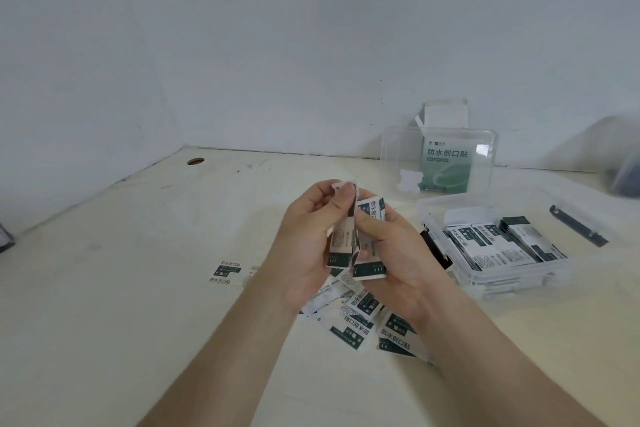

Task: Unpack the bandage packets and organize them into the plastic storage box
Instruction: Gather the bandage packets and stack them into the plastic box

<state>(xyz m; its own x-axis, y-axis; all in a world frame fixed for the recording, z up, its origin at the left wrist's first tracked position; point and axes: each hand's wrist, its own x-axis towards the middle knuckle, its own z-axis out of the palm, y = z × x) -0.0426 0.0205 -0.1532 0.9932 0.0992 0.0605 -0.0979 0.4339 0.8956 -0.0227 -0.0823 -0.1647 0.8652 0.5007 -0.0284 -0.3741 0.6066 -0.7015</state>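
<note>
My left hand and my right hand meet above the middle of the table, each gripping a small stack of white and dark green bandage packets. Several loose packets lie on the table just below my hands, and a single packet lies apart to the left. The clear plastic storage box stands to the right with its lid tilted up at the back. Several packets lie side by side inside it.
An opened green and white bandage carton stands behind the clear lid against the wall. A dark flat tool lies right of the box. A blurred dark object sits at the far right. The table has a round hole near its back left corner.
</note>
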